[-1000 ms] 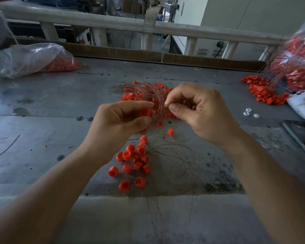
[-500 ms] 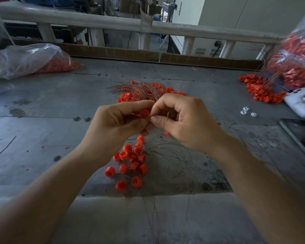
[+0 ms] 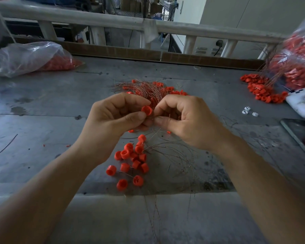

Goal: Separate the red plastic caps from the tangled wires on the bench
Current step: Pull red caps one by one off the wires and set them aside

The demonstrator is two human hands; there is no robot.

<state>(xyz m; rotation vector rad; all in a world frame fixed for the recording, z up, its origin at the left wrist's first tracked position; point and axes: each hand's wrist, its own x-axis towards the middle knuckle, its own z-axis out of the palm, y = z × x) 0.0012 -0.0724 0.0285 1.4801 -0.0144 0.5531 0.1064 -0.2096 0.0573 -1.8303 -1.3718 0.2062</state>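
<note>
My left hand (image 3: 113,118) pinches a red plastic cap (image 3: 146,110) between thumb and forefinger above the grey bench (image 3: 42,106). Right beside it, my right hand (image 3: 185,122) pinches a thin wire (image 3: 154,118) that runs to that cap. Behind both hands lies a tangle of wires with caps still on them (image 3: 151,89). Below the hands sits a small heap of loose red caps (image 3: 132,159), with loose bare wires (image 3: 173,152) spread to its right.
A clear plastic bag with red caps (image 3: 28,58) lies at the back left. A second full bag (image 3: 296,60) and a spill of caps (image 3: 261,91) sit at the right, next to a white device (image 3: 301,103), small white pieces (image 3: 248,111) and a dark phone (image 3: 301,132).
Both hands have drawn together over the bench; the right hand moved left to meet the cap held by the left. The cap now shows more clearly between the left fingers.
</note>
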